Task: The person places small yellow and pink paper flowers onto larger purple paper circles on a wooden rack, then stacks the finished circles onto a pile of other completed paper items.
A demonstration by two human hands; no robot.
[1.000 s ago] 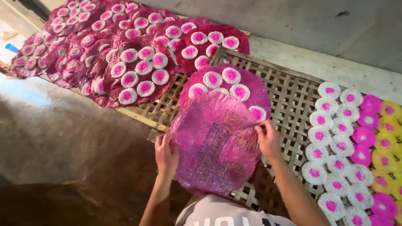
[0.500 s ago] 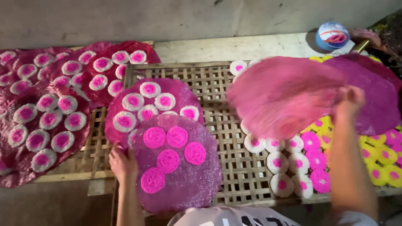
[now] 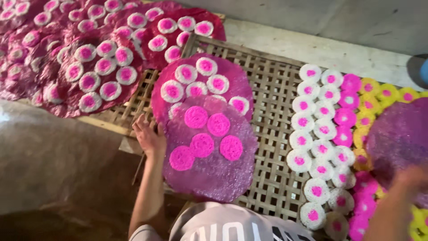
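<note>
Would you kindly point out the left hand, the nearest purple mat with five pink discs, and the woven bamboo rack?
left hand (image 3: 149,138), head view, on the back of the hand.
purple mat (image 3: 214,176), head view, on its bare lower part.
woven bamboo rack (image 3: 272,102), head view, on bare lattice between the mats and the discs.
</note>
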